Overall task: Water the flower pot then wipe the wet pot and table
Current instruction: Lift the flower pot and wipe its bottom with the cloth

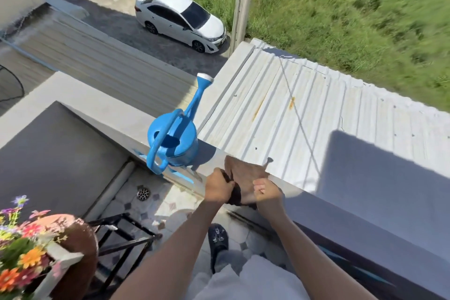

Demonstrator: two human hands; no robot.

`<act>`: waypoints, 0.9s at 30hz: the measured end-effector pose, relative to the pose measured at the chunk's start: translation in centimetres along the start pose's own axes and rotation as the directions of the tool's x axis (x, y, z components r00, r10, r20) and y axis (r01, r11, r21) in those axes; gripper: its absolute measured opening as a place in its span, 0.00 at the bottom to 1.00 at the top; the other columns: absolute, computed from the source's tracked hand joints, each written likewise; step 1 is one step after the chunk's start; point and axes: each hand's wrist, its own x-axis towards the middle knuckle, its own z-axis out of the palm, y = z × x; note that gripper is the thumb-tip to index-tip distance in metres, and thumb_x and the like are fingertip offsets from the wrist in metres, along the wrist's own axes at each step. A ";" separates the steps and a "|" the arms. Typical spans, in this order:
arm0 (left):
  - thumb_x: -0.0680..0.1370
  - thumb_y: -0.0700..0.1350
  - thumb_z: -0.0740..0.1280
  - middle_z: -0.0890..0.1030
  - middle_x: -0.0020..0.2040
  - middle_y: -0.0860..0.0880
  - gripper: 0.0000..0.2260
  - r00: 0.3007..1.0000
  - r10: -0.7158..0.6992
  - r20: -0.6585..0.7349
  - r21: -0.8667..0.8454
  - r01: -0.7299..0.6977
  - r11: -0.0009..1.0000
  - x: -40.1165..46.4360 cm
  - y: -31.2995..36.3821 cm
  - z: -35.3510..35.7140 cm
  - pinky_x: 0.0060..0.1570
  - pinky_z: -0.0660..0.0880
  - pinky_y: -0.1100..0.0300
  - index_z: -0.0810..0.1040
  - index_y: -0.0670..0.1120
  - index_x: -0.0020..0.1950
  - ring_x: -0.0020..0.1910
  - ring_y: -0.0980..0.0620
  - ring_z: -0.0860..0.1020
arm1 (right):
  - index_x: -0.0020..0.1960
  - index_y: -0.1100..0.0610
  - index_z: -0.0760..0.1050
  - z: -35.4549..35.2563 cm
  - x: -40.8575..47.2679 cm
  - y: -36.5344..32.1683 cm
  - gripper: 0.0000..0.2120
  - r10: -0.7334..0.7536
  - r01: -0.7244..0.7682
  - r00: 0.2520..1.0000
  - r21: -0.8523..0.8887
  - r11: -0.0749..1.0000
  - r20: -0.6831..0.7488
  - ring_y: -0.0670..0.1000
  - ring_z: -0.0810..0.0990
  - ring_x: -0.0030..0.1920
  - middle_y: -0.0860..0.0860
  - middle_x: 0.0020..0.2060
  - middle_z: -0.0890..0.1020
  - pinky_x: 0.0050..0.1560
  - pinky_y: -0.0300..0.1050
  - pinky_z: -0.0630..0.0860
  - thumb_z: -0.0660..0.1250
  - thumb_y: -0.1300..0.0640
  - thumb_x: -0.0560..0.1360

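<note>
At the far left, low in the view, the round terracotta flower pot (73, 246) full of bright mixed-colour flowers (22, 248) sits on a black metal-framed stand (126, 234), which I take to be the table of the task; its top is hidden, so I cannot tell whether pot or stand is wet

Further right, the blue plastic watering can (174, 140) with a white-tipped rose stands upright on the grey concrete parapet ledge (109, 114), nobody holding it, its spout aimed out over the drop. That suggests the watering part is finished, though this is only a judgement

Just right of the can, the left hand (218, 187) is closed tight on the dark bunched end of a brown cloth (243, 178), and the right hand (266, 190) is curled shut on the cloth's near edge. The cloth lies draped on the ledge between them, touching it, with the pale corrugated metal roof (316, 109) beyond. A dark shoe (218, 238) shows on the patterned tile floor (170, 204) below

The step in hand looks like gathering or wringing the cloth before wiping. The next move calls for lifting it clear of the ledge without nudging the can, then turning well to the left and down to the pot, wiping its outer wall first and the stand after
</note>
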 end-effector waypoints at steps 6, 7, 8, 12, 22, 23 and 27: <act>0.72 0.42 0.65 0.68 0.30 0.47 0.09 0.990 0.137 -0.046 -0.366 -0.144 0.920 -3.3 -0.7 -3.3 0.31 0.64 0.61 0.70 0.40 0.34 0.30 0.53 0.65 | 0.52 0.65 0.79 0.5 -1.5 -0.8 0.08 -0.061 0.054 0.997 0.173 0.983 0.038 0.47 0.77 0.35 0.56 0.38 0.80 0.37 0.39 0.73 0.69 0.68 0.72; 0.72 0.41 0.64 0.67 0.30 0.47 0.08 0.987 0.151 -0.048 -0.441 -0.157 0.883 -4.4 -1.0 -4.5 0.31 0.64 0.58 0.69 0.43 0.33 0.30 0.52 0.65 | 0.51 0.64 0.80 0.8 -2.2 -1.6 0.07 -0.058 0.044 0.997 0.210 0.977 0.058 0.50 0.77 0.37 0.55 0.38 0.81 0.38 0.41 0.73 0.69 0.66 0.74; 0.71 0.41 0.63 0.68 0.29 0.46 0.08 0.987 0.153 -0.045 -0.511 -0.154 0.846 -5.5 -1.4 -5.8 0.31 0.64 0.56 0.70 0.45 0.32 0.29 0.51 0.66 | 0.51 0.61 0.81 1.2 -2.8 -2.2 0.05 -0.048 0.026 0.995 0.252 0.967 0.083 0.51 0.78 0.39 0.55 0.39 0.81 0.38 0.43 0.73 0.69 0.61 0.76; 0.72 0.36 0.61 0.78 0.37 0.44 0.06 0.995 0.097 0.027 -0.770 -0.041 0.637 -10.7 -3.4 -12.2 0.39 0.72 0.58 0.77 0.42 0.44 0.38 0.49 0.76 | 0.53 0.50 0.78 4.2 -6.2 -5.2 0.08 -0.027 -0.076 0.953 0.325 0.942 0.301 0.50 0.80 0.49 0.53 0.49 0.82 0.45 0.45 0.75 0.65 0.47 0.79; 0.71 0.36 0.57 0.83 0.46 0.41 0.16 0.992 -0.058 -0.112 -0.984 -0.103 0.144 -25.9 -12.1 -22.1 0.48 0.76 0.51 0.83 0.45 0.49 0.44 0.43 0.82 | 0.69 0.60 0.74 14.3 -17.8 -11.3 0.28 -0.217 -0.321 0.442 0.380 0.867 0.870 0.61 0.72 0.69 0.62 0.68 0.75 0.71 0.59 0.65 0.56 0.41 0.80; 0.71 0.35 0.58 0.83 0.47 0.41 0.17 0.984 -0.084 -0.156 -0.979 -0.143 0.145 -26.9 -13.5 -22.5 0.47 0.77 0.51 0.83 0.45 0.51 0.44 0.43 0.82 | 0.69 0.59 0.74 15.2 -18.7 -11.6 0.24 -0.245 -0.297 0.421 0.388 0.873 0.873 0.60 0.74 0.67 0.61 0.66 0.77 0.68 0.57 0.70 0.59 0.46 0.79; 0.72 0.30 0.56 0.82 0.46 0.40 0.18 0.924 -0.230 -0.304 -0.944 -0.261 0.200 -30.5 -18.1 -23.4 0.38 0.79 0.57 0.78 0.42 0.56 0.41 0.45 0.82 | 0.68 0.60 0.72 18.8 -22.0 -11.9 0.21 -0.323 -0.253 0.338 0.416 0.874 0.884 0.62 0.77 0.64 0.62 0.64 0.79 0.64 0.57 0.74 0.66 0.66 0.76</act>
